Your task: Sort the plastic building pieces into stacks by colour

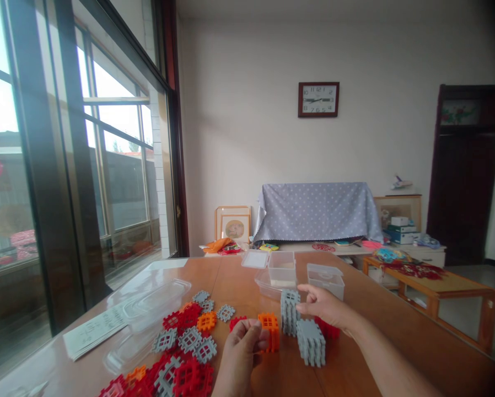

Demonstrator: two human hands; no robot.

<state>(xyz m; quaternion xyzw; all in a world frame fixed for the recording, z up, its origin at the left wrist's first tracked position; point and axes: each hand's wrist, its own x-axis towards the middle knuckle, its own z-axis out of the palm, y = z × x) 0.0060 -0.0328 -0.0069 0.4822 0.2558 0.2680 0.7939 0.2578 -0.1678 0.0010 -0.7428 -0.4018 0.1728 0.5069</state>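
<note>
My left hand (244, 343) is closed, its thumb and fingers pressed against the left side of a short stack of orange square interlocking tiles (272, 332). Part of a red tile (236, 321) shows behind it. My right hand (322, 303) has its index finger stretched left and apart from the thumb, with the fingertips at the right edge of an upright stack of grey tiles (289, 313). In front stands another grey stack (311, 343), and red tiles (329, 329) are partly hidden under my right wrist.
Loose red, grey and orange tiles (189, 337) lie heaped at left on the wooden table (313, 380). Clear plastic boxes (282, 270) stand at the far side. Transparent lids (148, 303) and a paper booklet (96, 328) lie near the window.
</note>
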